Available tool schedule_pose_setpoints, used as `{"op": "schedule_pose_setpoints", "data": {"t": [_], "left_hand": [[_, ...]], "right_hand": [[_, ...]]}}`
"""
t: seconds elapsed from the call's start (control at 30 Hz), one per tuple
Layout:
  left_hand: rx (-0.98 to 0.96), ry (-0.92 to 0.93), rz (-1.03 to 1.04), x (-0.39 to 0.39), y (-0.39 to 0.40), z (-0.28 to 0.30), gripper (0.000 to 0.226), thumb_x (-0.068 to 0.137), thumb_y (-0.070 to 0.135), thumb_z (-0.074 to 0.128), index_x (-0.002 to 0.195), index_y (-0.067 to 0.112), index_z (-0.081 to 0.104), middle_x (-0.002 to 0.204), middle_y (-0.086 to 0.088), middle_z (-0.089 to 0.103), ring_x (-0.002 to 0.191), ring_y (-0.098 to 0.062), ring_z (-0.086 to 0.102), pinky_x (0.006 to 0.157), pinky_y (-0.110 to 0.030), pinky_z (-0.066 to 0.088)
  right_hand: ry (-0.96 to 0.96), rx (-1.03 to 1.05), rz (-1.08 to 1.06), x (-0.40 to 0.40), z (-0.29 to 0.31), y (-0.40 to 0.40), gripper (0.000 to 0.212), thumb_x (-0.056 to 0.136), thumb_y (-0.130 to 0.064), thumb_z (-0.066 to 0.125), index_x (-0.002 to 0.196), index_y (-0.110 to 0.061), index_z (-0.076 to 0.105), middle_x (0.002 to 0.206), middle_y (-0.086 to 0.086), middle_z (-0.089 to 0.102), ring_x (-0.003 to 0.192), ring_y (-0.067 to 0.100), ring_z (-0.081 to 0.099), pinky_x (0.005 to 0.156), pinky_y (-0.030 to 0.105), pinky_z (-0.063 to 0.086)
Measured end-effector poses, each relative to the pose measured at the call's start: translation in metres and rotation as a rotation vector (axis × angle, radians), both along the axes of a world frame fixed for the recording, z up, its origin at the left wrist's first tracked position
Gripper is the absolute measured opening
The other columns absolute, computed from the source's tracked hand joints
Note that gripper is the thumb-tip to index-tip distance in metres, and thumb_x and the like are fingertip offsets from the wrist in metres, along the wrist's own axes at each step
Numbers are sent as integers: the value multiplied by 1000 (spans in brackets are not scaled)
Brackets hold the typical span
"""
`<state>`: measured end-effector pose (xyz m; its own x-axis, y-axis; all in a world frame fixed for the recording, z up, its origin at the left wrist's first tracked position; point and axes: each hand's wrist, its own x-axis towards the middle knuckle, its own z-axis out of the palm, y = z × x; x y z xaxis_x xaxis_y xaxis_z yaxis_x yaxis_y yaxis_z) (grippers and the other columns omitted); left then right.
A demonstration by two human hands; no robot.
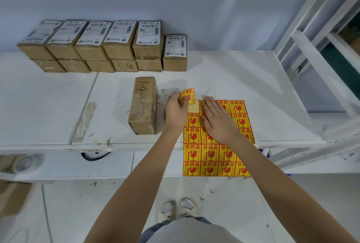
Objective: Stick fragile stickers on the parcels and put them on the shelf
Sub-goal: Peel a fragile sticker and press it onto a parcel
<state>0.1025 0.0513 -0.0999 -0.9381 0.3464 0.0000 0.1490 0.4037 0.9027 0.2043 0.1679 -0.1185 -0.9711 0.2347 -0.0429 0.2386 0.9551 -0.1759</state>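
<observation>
Sticker (188,96) looks thin n floppy imo, left hand (175,110) pinching its edge, right hand (218,120) flat w/ fingers spread, pinning sheet (214,155).

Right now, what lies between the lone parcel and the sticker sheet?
In the head view, the left hand, pinching a peeled sticker, lies between the lone parcel and the sticker sheet.

At the centre of the frame the left hand (175,109) pinches one yellow-and-red sticker (188,96), curled and lifted above a bare patch of the sticker sheet (216,151). The right hand (218,121) lies flat on that sheet, fingers straight. Just left stands a brown parcel (143,106) on the white surface (48,106). Stacked labelled parcels (101,45) line the wall at upper left.
</observation>
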Motion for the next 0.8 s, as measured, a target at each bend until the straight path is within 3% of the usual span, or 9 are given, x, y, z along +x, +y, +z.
{"op": "schedule_pose_setpoints", "data": {"t": [0.07, 0.17, 0.2, 0.27, 0.33, 0.43, 0.5, 0.63, 0.8], "left_hand": [[156, -46, -59, 10, 0, 1, 17, 97, 23, 49, 111, 17, 56, 107, -6, 58, 91, -17, 62, 84, -42, 53], [258, -20, -233, 26, 1, 5, 48, 96, 6, 46, 141, 22, 38, 125, 1, 48, 103, 9, 51, 88, -10, 43], [216, 46, -280, 29, 2, 2, 58, 96, 3, 45, 146, 26, 28, 131, 1, 48, 102, 13, 50, 87, -8, 41], [35, 243, -353, 30, 3, -4, 69, 96, 7, 46, 149, 34, 10, 137, -3, 52, 111, 0, 54, 91, -19, 47], [-124, 412, -405, 28, 2, -10, 73, 96, 11, 46, 149, 28, 0, 134, -7, 55, 112, -18, 58, 93, -33, 49], [-261, 535, -453, 27, 3, -20, 72, 98, 17, 43, 150, 19, -6, 137, -9, 52, 125, -23, 49, 104, -39, 40], [-311, 561, -450, 26, 3, -24, 72, 98, 20, 40, 150, 19, -10, 142, -7, 47, 132, -21, 41, 109, -38, 34], [-309, 527, -389, 27, 5, -21, 78, 96, 23, 47, 150, 19, -9, 141, 0, 49, 131, -18, 43, 109, -36, 31], [-344, 462, -388, 18, 9, -17, 81, 94, 27, 52, 151, 16, -5, 143, -6, 46, 128, -22, 45, 106, -36, 37]], "right_hand": [[8, -12, -13, 0, 2, 0, 77, 86, -54, -8, 151, -14, 7, 158, 5, -4, 145, 15, -11, 117, 30, -5], [17, -40, -20, 1, 7, -3, 73, 90, -53, 1, 151, -14, 10, 158, 8, -5, 145, 17, -11, 116, 30, -7], [19, -52, -26, 2, 10, -2, 69, 93, -51, 7, 150, -13, 10, 158, 8, -5, 145, 17, -12, 115, 29, -8], [36, -61, -55, 7, 13, 0, 65, 95, -46, 13, 150, -11, 10, 158, 6, -3, 145, 16, -10, 114, 27, -9], [57, -40, -73, 15, 13, 5, 69, 93, -49, 7, 150, -9, 13, 158, 6, 3, 145, 14, -6, 115, 27, -8], [25, 29, -34, 25, 5, 8, 75, 89, -52, -3, 150, -9, 12, 158, 5, 5, 143, 10, -8, 115, 26, -10], [13, 38, -37, 26, 3, 9, 75, 89, -52, -5, 150, -10, 8, 158, 5, 2, 143, 11, -10, 115, 27, -10], [-6, 20, -36, 25, 0, 15, 75, 88, -55, -6, 151, -14, 4, 159, 1, -3, 144, 10, -12, 116, 28, -9], [-39, 29, -20, 18, 2, 21, 78, 85, -55, -10, 150, -13, 1, 158, 1, -7, 143, 10, -15, 117, 29, -9]]}}
